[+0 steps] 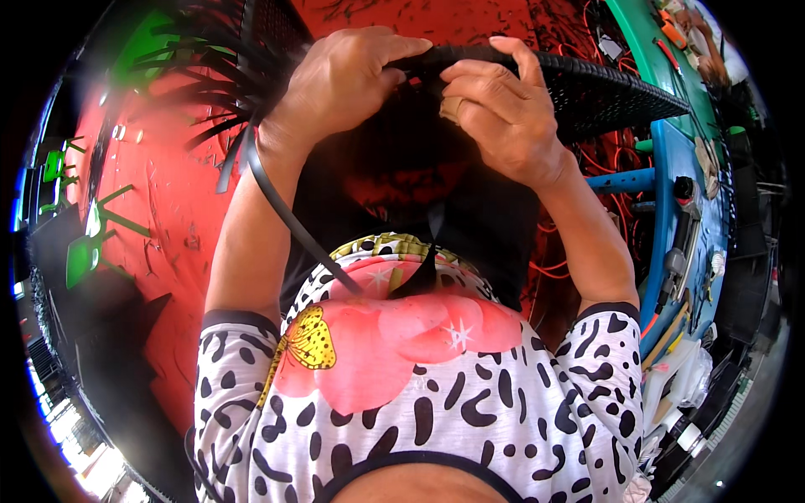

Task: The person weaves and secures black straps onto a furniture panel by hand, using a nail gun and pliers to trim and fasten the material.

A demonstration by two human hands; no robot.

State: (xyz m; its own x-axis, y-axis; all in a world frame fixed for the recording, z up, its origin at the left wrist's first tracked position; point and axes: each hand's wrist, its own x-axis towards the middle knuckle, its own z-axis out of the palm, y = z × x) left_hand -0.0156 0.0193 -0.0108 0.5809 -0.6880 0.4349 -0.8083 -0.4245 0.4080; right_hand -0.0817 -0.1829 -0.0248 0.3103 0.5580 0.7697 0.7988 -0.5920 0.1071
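A black woven wicker panel (612,88) stretches across the top of the view, its wrapped rim running between my two hands. My left hand (340,84) is closed at the rim, with index finger and thumb pressed toward its edge. Facing it, my right hand (507,113) has its fingers curled at the same rim, the index finger raised over it. A tan band wraps one right finger. A long flat black strip (289,214) hangs from beside my left wrist down to my lap. Loose strip ends (222,71) fan out left of that wrist. The underside of the rim is in dark shadow.
To the right stands a blue table (662,159) with a power tool (686,197) and other tools on it. Behind it is a green table (641,42). Red cords (616,159) lie tangled below. Black scraps litter the red floor (180,218); green-legged items (84,251) stand at left.
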